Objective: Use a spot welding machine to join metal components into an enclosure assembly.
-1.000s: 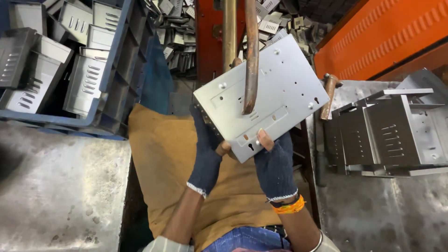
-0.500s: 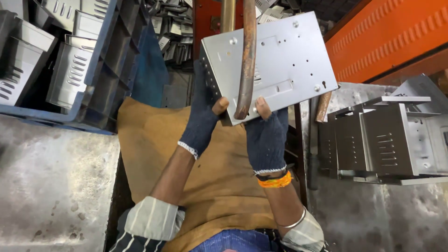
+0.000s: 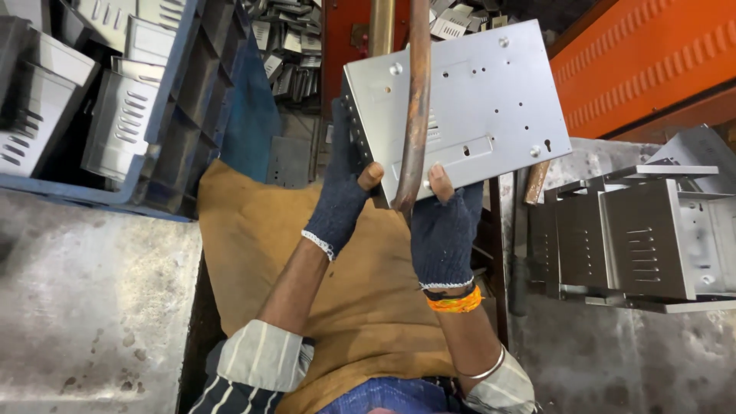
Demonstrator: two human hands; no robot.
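Observation:
A grey sheet-metal box panel (image 3: 491,100) with punched holes and a slot is held up in front of me, tilted. My left hand (image 3: 343,195), in a dark knitted fingerless glove, grips its lower left corner and side. My right hand (image 3: 446,226), gloved the same way with an orange band at the wrist, holds its lower edge, thumb on the face. A rusty curved metal rod (image 3: 418,100) hangs down across the panel, its tip ending between my two thumbs.
A blue plastic crate (image 3: 184,115) at the left holds several slotted grey metal parts (image 3: 123,115). More bent metal housings (image 3: 644,230) stand in a row on the worn grey table (image 3: 84,307) at the right. An orange machine body (image 3: 652,61) rises behind. A brown apron (image 3: 368,307) covers my lap.
Both hands have lifted the panel upward and away from me, further along the rusty rod. The view has shifted with it, so the crate and housings sit lower.

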